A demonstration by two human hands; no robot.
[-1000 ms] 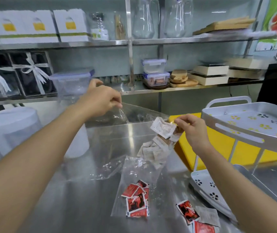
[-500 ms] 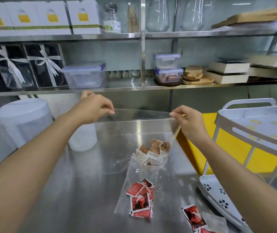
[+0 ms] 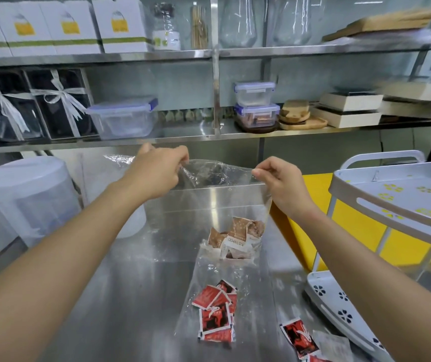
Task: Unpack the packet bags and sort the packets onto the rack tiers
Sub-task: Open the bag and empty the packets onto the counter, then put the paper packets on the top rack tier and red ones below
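Both hands pinch the top edge of one clear plastic bag (image 3: pixel 209 202), held up above the steel counter (image 3: pixel 130 296). Left hand (image 3: pixel 157 171): fingers closed on the bag's left corner, film bunched under them. Right hand (image 3: pixel 281 182): thumb and forefinger closed on the right corner. The mouth edge stretches between the two grips.

Bag hangs down from the hands; its bottom reaches counter level. Brown-and-white packets (image 3: pixel 236 240) sit clumped in the bag's bottom right corner, below the right hand.

A second clear bag (image 3: pixel 217 309) lies flat on the counter, nearer the camera, with red packets (image 3: pixel 215 314) inside. Loose on the counter at lower right: one red packet (image 3: pixel 299 337), with a pale packet (image 3: pixel 333 344) just beside it.

White rack (image 3: pixel 392 205) stands to the right: upper tier perforated, bare in view; lower tier (image 3: pixel 339 307) sits low, near the loose packets. Yellow panel (image 3: pixel 360 231) behind the rack.

Left of the bag: large translucent lidded container (image 3: pixel 26 197). Wall shelves behind hold boxes and clip-lid tubs.
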